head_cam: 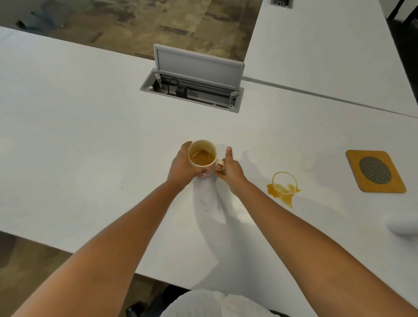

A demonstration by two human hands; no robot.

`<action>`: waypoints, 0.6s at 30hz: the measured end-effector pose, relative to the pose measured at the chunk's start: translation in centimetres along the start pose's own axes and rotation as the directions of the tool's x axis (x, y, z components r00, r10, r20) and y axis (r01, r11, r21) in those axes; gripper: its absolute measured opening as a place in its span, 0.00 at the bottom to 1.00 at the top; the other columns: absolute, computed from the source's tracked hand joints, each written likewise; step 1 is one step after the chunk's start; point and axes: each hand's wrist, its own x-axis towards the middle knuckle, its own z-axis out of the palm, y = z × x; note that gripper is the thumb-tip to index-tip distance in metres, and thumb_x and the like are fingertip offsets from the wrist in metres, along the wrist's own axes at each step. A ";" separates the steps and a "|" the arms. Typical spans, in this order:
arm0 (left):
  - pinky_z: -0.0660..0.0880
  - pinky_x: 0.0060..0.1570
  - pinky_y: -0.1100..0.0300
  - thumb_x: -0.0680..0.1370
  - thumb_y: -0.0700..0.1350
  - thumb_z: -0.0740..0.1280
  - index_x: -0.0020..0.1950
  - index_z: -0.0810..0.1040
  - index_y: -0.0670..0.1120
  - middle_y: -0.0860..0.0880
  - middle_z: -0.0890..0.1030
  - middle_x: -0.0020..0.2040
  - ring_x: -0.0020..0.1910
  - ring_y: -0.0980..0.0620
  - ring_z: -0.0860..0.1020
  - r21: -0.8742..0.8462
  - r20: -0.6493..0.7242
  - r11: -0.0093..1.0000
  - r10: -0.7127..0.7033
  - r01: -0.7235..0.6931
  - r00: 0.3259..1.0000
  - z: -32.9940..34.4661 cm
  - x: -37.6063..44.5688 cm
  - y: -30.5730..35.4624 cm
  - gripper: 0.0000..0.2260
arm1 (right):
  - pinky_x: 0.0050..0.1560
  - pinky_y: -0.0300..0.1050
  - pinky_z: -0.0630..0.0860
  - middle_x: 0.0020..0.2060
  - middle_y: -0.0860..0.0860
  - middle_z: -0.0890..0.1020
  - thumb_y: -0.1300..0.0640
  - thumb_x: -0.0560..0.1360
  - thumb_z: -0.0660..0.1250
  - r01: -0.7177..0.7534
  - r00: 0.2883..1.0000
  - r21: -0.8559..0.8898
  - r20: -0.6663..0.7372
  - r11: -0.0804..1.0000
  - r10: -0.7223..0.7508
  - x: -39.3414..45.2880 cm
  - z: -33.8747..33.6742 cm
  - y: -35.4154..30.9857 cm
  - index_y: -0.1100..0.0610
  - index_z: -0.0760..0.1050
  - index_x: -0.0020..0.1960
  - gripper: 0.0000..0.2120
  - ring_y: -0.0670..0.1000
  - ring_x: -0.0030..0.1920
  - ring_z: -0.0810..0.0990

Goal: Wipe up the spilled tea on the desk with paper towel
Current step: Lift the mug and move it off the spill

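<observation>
Cream mug (pixel 202 156) clasped by left hand (pixel 182 167), right hand (pixel 230 168) seemingly hooking its handle, beside spilled tea (pixel 282 190)

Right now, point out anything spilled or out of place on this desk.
Tea spill on the desk, right of the mug: a ring with puddles and a drip, beside the unused coaster. Both hands, left and right, hold the mug. The cable box lid stands open.

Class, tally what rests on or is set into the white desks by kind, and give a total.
Mug: 1
Tea spill: 1
Coaster: 1
Cable box, lid up: 1
Cable box, partly seen at top edge: 1
White object, cut off at right edge: 1
Total: 6
</observation>
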 end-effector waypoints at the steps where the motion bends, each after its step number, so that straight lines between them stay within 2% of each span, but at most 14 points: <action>1: 0.69 0.49 0.61 0.64 0.47 0.78 0.65 0.66 0.47 0.56 0.72 0.55 0.52 0.55 0.72 0.007 0.000 1.000 -0.004 0.004 1.000 0.1 0.0 -0.1 0.34 | 0.60 0.50 0.76 0.34 0.53 0.77 0.36 0.77 0.46 0.003 1.000 0.004 -0.004 1.000 -0.003 0.0 0.0 0.0 0.56 0.71 0.33 0.30 0.56 0.50 0.80; 4: 0.68 0.49 0.61 0.64 0.45 0.78 0.65 0.67 0.46 0.55 0.73 0.54 0.51 0.55 0.72 0.018 -0.003 1.000 -0.008 0.008 1.000 0.2 0.1 -0.1 0.33 | 0.60 0.51 0.76 0.35 0.54 0.78 0.37 0.77 0.46 0.008 1.000 0.003 -0.003 1.000 -0.008 0.1 0.0 0.1 0.56 0.71 0.32 0.30 0.56 0.49 0.79; 7: 0.69 0.50 0.60 0.64 0.46 0.78 0.65 0.66 0.46 0.54 0.73 0.56 0.52 0.54 0.73 0.017 0.004 0.999 -0.043 0.043 0.999 0.4 0.3 -0.2 0.34 | 0.60 0.53 0.75 0.44 0.57 0.80 0.37 0.78 0.46 0.044 0.999 -0.067 -0.007 0.997 -0.045 0.1 0.0 0.2 0.57 0.74 0.39 0.29 0.57 0.53 0.79; 10: 0.72 0.61 0.52 0.58 0.58 0.78 0.71 0.61 0.46 0.50 0.71 0.66 0.63 0.49 0.72 0.038 0.045 0.997 -0.074 0.073 0.996 0.4 0.4 -0.5 0.47 | 0.61 0.56 0.74 0.51 0.58 0.79 0.39 0.78 0.45 0.126 0.989 -0.216 -0.047 0.968 -0.139 -0.3 -0.4 0.5 0.57 0.72 0.51 0.26 0.58 0.55 0.77; 12: 0.65 0.69 0.44 0.58 0.64 0.75 0.74 0.57 0.47 0.47 0.64 0.73 0.71 0.46 0.65 0.075 0.026 0.996 -0.053 0.051 0.998 0.5 0.5 -0.5 0.51 | 0.61 0.56 0.73 0.52 0.56 0.78 0.39 0.79 0.47 0.152 0.983 -0.221 -0.073 0.964 -0.171 -0.6 -0.9 1.0 0.57 0.70 0.57 0.25 0.57 0.55 0.77; 14: 0.50 0.74 0.46 0.66 0.60 0.72 0.76 0.51 0.46 0.47 0.54 0.77 0.76 0.48 0.54 0.195 -0.081 0.981 0.010 0.006 0.997 0.9 -0.4 0.6 0.47 | 0.61 0.56 0.73 0.55 0.56 0.78 0.39 0.78 0.48 0.160 0.977 -0.202 -0.108 0.966 -0.184 -1.1 -1.5 1.3 0.57 0.68 0.59 0.25 0.57 0.56 0.77; 15: 0.47 0.73 0.49 0.70 0.58 0.70 0.76 0.50 0.45 0.47 0.52 0.78 0.76 0.49 0.51 0.261 -0.152 0.965 0.083 -0.041 0.985 1.3 -0.9 1.2 0.44 | 0.61 0.55 0.73 0.56 0.56 0.77 0.39 0.78 0.49 0.165 0.974 -0.191 -0.124 0.968 -0.191 -1.3 -1.7 1.4 0.57 0.68 0.59 0.24 0.57 0.57 0.77; 16: 0.47 0.73 0.51 0.72 0.56 0.68 0.76 0.50 0.45 0.47 0.52 0.78 0.77 0.49 0.50 0.305 -0.192 0.946 0.173 -0.109 0.966 1.8 -1.4 2.2 0.40 | 0.61 0.55 0.73 0.56 0.56 0.77 0.39 0.78 0.49 0.174 0.970 -0.182 -0.140 0.968 -0.200 -1.6 -2.1 1.5 0.57 0.67 0.60 0.24 0.57 0.57 0.77; 18: 0.49 0.73 0.53 0.76 0.49 0.65 0.76 0.53 0.44 0.47 0.55 0.77 0.76 0.49 0.51 0.326 -0.152 0.908 0.326 -0.264 0.933 3.3 -2.5 3.9 0.32 | 0.60 0.51 0.73 0.58 0.55 0.77 0.40 0.78 0.50 0.197 0.958 -0.170 -0.175 0.966 -0.226 -2.2 -3.0 1.6 0.57 0.66 0.62 0.23 0.57 0.58 0.76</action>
